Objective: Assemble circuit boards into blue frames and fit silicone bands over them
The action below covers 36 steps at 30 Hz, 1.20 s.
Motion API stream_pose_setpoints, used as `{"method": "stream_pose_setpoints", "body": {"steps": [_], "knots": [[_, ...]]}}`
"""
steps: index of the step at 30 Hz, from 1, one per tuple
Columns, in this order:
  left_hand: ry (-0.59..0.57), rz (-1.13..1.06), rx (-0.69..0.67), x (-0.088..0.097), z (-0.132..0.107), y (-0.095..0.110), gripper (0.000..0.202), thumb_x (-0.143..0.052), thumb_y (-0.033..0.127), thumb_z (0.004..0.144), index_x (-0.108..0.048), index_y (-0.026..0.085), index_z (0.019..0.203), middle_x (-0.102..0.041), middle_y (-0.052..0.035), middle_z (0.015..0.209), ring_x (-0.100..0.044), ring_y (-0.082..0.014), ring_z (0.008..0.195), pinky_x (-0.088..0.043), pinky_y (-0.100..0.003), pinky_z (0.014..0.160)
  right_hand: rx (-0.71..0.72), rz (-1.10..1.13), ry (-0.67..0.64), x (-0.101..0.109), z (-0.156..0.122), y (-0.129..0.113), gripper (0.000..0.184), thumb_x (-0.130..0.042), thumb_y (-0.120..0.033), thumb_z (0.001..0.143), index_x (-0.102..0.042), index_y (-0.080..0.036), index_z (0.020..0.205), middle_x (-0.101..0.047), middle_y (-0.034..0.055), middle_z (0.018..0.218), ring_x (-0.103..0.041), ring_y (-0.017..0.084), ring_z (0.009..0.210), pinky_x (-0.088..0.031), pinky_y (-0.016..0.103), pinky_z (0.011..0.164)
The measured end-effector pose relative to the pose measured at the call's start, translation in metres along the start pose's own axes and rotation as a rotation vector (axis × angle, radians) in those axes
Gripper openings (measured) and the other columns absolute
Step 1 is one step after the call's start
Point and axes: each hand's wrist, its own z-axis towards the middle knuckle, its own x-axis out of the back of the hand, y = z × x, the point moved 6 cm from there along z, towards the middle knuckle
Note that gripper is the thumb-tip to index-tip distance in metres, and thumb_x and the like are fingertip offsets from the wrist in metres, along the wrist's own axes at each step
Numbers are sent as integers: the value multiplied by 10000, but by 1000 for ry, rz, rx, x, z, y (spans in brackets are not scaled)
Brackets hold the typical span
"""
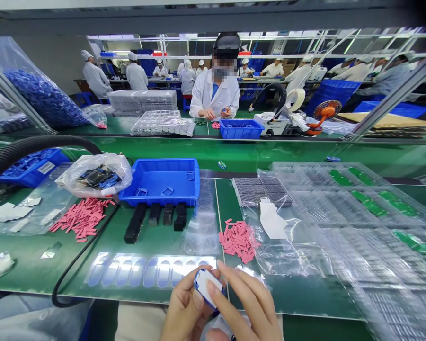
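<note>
My left hand (186,303) grips a small oval casing (208,285) with a blue rim and a pale white face, held just above the bench's front edge. A fingertip of my right hand (250,300) presses on the white face, while its other fingers are stretched out and apart. Part of the casing's underside is hidden by my fingers. Right behind the hands lies a clear strip of oval film pieces (147,272). Beyond them sits a pile of pink strips (238,240).
A blue bin (163,163) holds a few blue frames; black blocks (137,223) stand before it. Left are more pink strips (81,219) and a bag of dark parts (98,177). Clear trays with green boards (367,202) fill the right. A co-worker (215,94) sits opposite.
</note>
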Motion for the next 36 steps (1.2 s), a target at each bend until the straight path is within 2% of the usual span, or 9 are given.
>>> {"method": "stream_pose_setpoints", "body": {"steps": [7, 11, 16, 19, 21, 24, 27, 31, 36], "knots": [[75, -30, 47, 0, 2, 8, 310, -784, 350, 639, -750, 201, 909, -775, -65, 909, -717, -157, 790, -542, -176, 682, 53, -79, 131, 4, -4, 3, 431, -406, -411, 935, -473, -282, 1340, -573, 86, 1226, -551, 270, 1054, -441, 409, 863], [81, -72, 68, -4, 0, 6, 324, -813, 352, 600, -753, 195, 876, -772, -51, 846, -700, -142, 736, -532, -177, 646, 131, -132, 44, -5, -2, 0, 404, -354, -442, 942, -533, -312, 1281, -517, 77, 1288, -519, 293, 1090, -409, 450, 869], [80, -111, 147, 8, -3, -2, 294, -792, 346, 635, -754, 181, 876, -767, -43, 826, -692, -131, 731, -545, -185, 664, 273, -122, -139, -11, -1, -3, 452, -346, -488, 933, -595, -198, 1175, -555, 122, 1236, -514, 271, 1120, -429, 398, 876], [96, -141, 228, 28, 2, -4, 304, -770, 347, 672, -739, 168, 915, -768, -50, 852, -704, -129, 734, -563, -185, 652, 160, -64, -141, -4, 12, 21, 323, -446, -382, 922, -595, -173, 1119, -640, 112, 1110, -572, 234, 1047, -467, 367, 846], [142, -148, 217, 45, 9, -1, 241, -732, 301, 731, -727, 169, 932, -767, -48, 867, -710, -130, 735, -574, -188, 631, 64, -137, -153, -7, 27, 48, 172, -513, -294, 895, -637, -203, 972, -695, 63, 949, -611, 203, 924, -474, 345, 804], [192, -145, 147, 65, 19, 4, 168, -662, 227, 805, -711, 166, 954, -762, -48, 880, -711, -133, 752, -584, -205, 633, -80, -332, -242, -24, 49, 97, 285, -479, -399, 902, -667, -206, 809, -699, 51, 816, -600, 203, 783, -441, 337, 694], [165, -149, 125, 71, 24, 2, 183, -661, 221, 807, -699, 158, 974, -756, -57, 893, -705, -135, 762, -586, -218, 642, -149, -467, -323, -48, 63, 129, 338, -520, -462, 861, -683, -194, 736, -688, 70, 761, -568, 223, 745, -364, 342, 646], [129, -159, 142, 71, 22, -1, 217, -695, 248, 775, -698, 163, 975, -750, -60, 913, -697, -137, 788, -579, -231, 674, -197, -563, -415, -70, 66, 144, 331, -566, -406, 838, -654, -194, 599, -657, 66, 649, -545, 214, 714, -299, 334, 633], [133, -168, 163, 69, 21, 3, 224, -690, 261, 777, -700, 166, 980, -748, -59, 904, -694, -144, 779, -579, -237, 641, -204, -551, -456, -75, 68, 144, 273, -554, -269, 834, -613, -170, 587, -625, 35, 611, -537, 180, 672, -316, 316, 649]]}}
